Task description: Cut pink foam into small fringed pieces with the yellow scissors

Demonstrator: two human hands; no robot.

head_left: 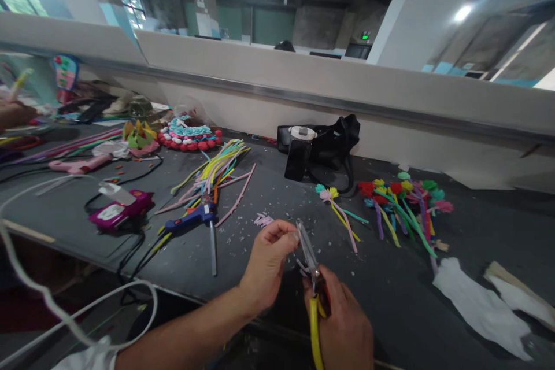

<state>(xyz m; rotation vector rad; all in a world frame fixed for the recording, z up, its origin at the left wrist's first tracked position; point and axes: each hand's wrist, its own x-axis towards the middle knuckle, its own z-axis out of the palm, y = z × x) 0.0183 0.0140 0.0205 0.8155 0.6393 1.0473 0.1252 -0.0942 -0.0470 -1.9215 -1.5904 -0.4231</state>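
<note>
My right hand [344,324] is closed around yellow-and-red handled scissors [311,263] whose blades point up and away. My left hand [269,260] pinches something small at the scissor blades; I cannot make out what it is. Small pale scraps [263,220] lie on the dark table [390,289] just beyond my hands. A bunch of loose coloured pipe cleaners [217,173] lies to the left, with a blue glue gun [191,218] at its near end.
Finished pipe-cleaner flowers [403,202] lie at the right, and two more [336,208] nearer the middle. A black bag with a phone [318,147] stands by the partition wall. A magenta glue gun [119,211], cables and white gloves [477,300] also lie about. Another person's hand [13,113] shows far left.
</note>
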